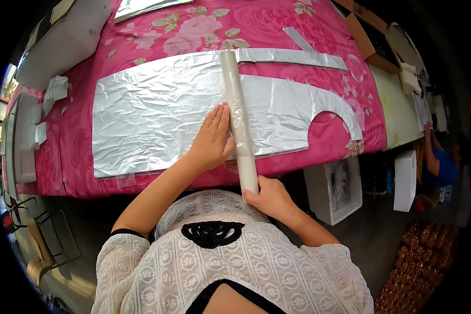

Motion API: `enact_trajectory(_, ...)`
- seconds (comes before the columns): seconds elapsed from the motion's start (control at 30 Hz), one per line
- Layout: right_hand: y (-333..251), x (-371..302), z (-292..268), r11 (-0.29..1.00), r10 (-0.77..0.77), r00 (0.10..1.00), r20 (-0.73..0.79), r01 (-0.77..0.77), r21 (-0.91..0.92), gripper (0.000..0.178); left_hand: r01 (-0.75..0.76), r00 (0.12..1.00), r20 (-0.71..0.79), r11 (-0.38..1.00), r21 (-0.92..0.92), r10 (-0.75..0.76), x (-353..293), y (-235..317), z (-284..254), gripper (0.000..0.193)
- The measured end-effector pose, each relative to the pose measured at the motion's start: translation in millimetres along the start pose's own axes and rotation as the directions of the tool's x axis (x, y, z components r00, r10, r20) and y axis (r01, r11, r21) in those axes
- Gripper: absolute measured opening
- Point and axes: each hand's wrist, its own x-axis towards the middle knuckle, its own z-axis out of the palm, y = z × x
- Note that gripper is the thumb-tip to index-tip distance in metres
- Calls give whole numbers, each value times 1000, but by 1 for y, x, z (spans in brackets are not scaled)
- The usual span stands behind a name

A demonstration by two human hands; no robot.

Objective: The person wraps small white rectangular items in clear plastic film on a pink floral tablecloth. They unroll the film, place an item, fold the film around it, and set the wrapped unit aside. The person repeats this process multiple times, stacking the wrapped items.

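Left hand (212, 138) is pressing flat on the silver sheet (157, 112); right hand (269, 198) is gripping the film roll (239, 123) at 6 o'clock (best kept square, pressure even).

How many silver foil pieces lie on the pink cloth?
3: a large cut sheet under the roll and left hand; a long strip behind it; one at the far edge. Small scraps may be hidden.

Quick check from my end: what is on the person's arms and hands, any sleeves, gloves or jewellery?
Both forearms are bare. The left hand and right hand wear no gloves, and no rings or watch show. Short sleeves of a white lace top with black trim end at the upper arms.
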Motion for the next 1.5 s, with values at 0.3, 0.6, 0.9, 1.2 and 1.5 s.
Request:
enact_trajectory(0.3,-15,47,-48,997,-72,996,44,72,7,57,-18,989,148,984,175,-8,-4,3,-5,89)
enact_trajectory(0.6,-53,244,-90,756,6,999,53,-39,653,49,-10,980,195,985,170,-24,-1,2,-4,89)
enact_trajectory(0.9,-29,264,-148,-159,-31,823,-568,557,815,33,-9,984,176,989,151,-18,-3,3,-4,89)
enact_trajectory(1.2,-193,205,49,608,-769,622,145,783,-132,71,-112,992,74,988,104,105,-8,-6,0,79)
enact_trajectory(1.5,-73,146,-46,391,-920,370,-133,891,-230,33,-74,978,202,989,125,48,-98,-46,-104,62)
